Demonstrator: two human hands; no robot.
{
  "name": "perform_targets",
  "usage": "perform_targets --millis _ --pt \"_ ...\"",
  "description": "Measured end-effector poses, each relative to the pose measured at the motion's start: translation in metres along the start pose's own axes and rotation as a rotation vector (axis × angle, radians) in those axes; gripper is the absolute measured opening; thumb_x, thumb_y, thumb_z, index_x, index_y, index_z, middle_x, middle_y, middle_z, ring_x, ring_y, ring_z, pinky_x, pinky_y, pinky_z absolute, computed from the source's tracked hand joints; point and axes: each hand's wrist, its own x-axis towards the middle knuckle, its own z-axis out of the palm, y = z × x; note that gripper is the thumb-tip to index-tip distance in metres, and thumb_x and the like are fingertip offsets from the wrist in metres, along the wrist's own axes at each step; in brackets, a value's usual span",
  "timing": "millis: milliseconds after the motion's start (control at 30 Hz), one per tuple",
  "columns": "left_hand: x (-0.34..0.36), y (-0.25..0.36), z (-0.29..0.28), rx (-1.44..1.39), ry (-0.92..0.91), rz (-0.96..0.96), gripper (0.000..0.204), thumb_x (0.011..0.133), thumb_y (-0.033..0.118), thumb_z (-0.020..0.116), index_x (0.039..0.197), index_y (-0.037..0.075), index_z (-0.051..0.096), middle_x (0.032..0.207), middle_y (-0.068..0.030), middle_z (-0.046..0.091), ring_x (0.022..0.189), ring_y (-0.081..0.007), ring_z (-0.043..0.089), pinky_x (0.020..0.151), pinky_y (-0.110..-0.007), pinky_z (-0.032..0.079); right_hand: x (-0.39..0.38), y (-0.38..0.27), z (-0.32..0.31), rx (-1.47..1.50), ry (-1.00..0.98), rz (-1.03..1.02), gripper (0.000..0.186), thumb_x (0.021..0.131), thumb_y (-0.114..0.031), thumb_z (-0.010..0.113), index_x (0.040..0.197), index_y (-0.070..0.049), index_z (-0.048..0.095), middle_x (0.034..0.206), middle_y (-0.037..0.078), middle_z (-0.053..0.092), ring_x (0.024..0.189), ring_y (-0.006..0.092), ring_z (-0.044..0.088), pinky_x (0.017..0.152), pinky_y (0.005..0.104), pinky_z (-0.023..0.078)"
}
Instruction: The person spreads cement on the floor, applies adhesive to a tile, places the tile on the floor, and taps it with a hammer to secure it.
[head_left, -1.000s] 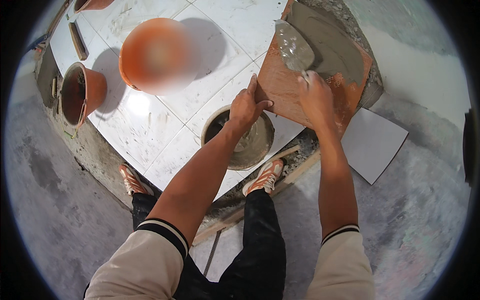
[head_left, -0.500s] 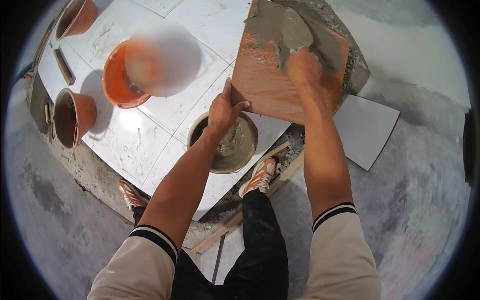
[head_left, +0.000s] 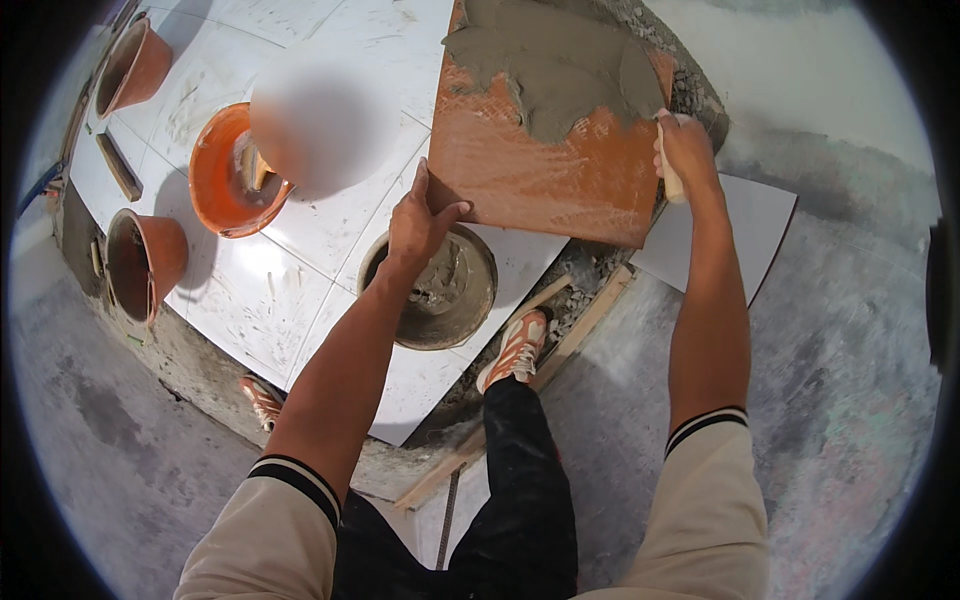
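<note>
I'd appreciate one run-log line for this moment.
left hand: at corner of orange square tile; right hand: gripping pale wooden handle; wet grey mortar: partly covering tile

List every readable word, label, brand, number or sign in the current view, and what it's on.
None readable.
Orange-brown tile: pale marks, too blurred to tell if they're lettering.
Orange basin, mortar bowl, white panel: no text I can make out.

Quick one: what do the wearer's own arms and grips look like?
Left grip and right grip: ungloved human hands. Forearms: bare, no visible straps or cables. Short sleeves: beige, with black cuffs carrying a thin cream stripe.
</note>
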Motion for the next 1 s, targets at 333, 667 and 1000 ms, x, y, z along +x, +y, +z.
perform_targets --millis 333,667,1000 --pt "-0.001 0.0 0.002 -0.026 0.019 0.021 0.101 0.082 0.034 0.087 0.16 -0.002 0.033 0.135 -0.0303 0.064 0.127 -0.04 0.063 0.107 -0.043 0.05 0.015 0.046 0.006 -0.58 0.34 -0.281 0.049 0.106 -0.038 0.047 0.117 0.006 0.067 0.096 0.026 0.074 0.077 0.0375 0.075 0.073 0.0481 0.058" --pt "-0.001 -0.002 0.005 -0.002 0.043 0.042 0.105 0.08 0.035 0.086 0.16 -0.004 0.03 0.129 -0.033 0.066 0.123 -0.0422 0.066 0.105 -0.043 0.052 0.026 0.051 -0.006 -0.037 0.089 -0.015 0.044 0.106 -0.035 0.05 0.099 0.006 0.067 0.081 0.02 0.07 0.063 0.0261 0.071 0.058 0.0406 0.056" --pt "-0.002 -0.004 0.005 -0.033 0.038 0.088 0.105 0.08 0.036 0.086 0.16 -0.004 0.031 0.129 -0.0328 0.066 0.123 -0.0419 0.066 0.104 -0.043 0.052 0.002 0.081 -0.017 0.312 0.025 0.05 0.042 0.107 -0.038 0.052 0.107 0.002 0.064 0.075 0.009 0.061 0.053 0.0177 0.06 0.048 0.0345 0.051"
